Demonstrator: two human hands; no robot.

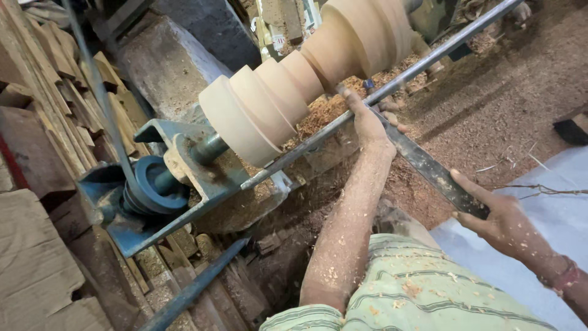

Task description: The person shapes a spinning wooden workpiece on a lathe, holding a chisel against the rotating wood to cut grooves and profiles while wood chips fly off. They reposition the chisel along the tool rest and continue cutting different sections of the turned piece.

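Nearest: green striped shirt (416, 294) at the bottom edge, flecked with wood chips. Pale blue sheet (551, 208) on the ground at near right.

Right hand (499, 220) at right, fingers wrapped shut around the near end of a long flat dark chisel (429, 165); thumb lies along the top edge of the blade. Red band on that wrist.

Chisel runs up and left from the right hand toward the workpiece, crossing the round steel tool-rest bar (380, 95).

Left hand (370, 122) further out, centre frame, forearm dusted with sawdust. It presses the blade down at the bar; fingers are curled over blade and bar together, index stretched toward the wood. Exact tip contact with the wood is hidden by the hand.

Tool-rest bar spans diagonally from low left to far upper right, just in front of the workpiece.

Turned wooden workpiece (306, 79) sits just beyond the bar, centre to upper centre: pale, stepped cylinder with grooves, mounted on the lathe axis, surface blurred.

Left of it: blue metal headstock bracket (184, 171) with a blue pulley (153, 184), belt (98, 92) running up and left.

Sawdust (490, 104) covers the ground at far right. Stacked wooden planks (55, 79) fill the far left.
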